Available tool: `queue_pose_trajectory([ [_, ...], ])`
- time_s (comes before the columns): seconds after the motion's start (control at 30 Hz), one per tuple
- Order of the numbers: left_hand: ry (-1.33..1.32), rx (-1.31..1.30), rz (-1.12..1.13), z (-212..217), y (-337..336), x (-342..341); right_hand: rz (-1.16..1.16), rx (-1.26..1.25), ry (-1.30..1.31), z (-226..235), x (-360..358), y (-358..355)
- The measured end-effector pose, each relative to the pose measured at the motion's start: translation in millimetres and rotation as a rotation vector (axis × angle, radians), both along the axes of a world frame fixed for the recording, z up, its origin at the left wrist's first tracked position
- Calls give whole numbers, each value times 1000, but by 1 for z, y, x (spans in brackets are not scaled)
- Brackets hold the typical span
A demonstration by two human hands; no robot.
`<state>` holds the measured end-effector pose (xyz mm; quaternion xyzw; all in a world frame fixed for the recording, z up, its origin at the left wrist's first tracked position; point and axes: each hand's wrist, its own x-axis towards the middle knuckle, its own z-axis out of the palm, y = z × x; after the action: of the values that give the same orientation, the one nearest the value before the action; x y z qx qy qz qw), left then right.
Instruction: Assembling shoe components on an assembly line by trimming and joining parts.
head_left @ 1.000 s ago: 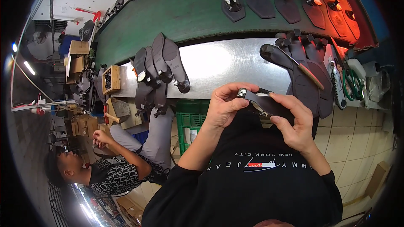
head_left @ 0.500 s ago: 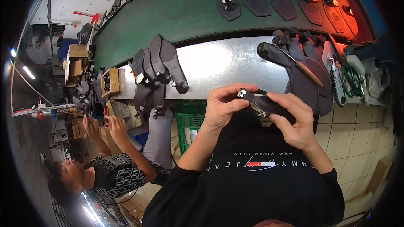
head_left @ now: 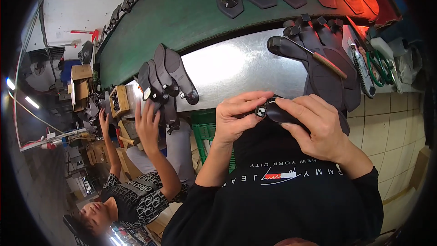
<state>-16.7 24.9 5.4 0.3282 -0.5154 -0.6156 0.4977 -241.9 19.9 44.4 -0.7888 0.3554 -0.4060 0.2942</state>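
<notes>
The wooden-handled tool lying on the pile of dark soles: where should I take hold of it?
Grip the wooden-handled tool by its brown handle, coming from above on the right. The handle lies exposed on the dark soles, while its thin metal shaft points up-left.

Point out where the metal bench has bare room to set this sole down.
Bare steel bench top lies between the leaning black soles on the left and the sole pile with the brush on the right. Crowded: the right end with scissors, and the green belt carrying soles.
</notes>
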Motion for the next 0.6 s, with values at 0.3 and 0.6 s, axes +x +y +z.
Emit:
queue_pose_trajectory([
  [0.3,-61,-142,-44,4,-1,2,34,12,9,0,0,2],
  [0.6,-228,-195,-47,9,5,-3,47,57,31,-6,4,4],
])
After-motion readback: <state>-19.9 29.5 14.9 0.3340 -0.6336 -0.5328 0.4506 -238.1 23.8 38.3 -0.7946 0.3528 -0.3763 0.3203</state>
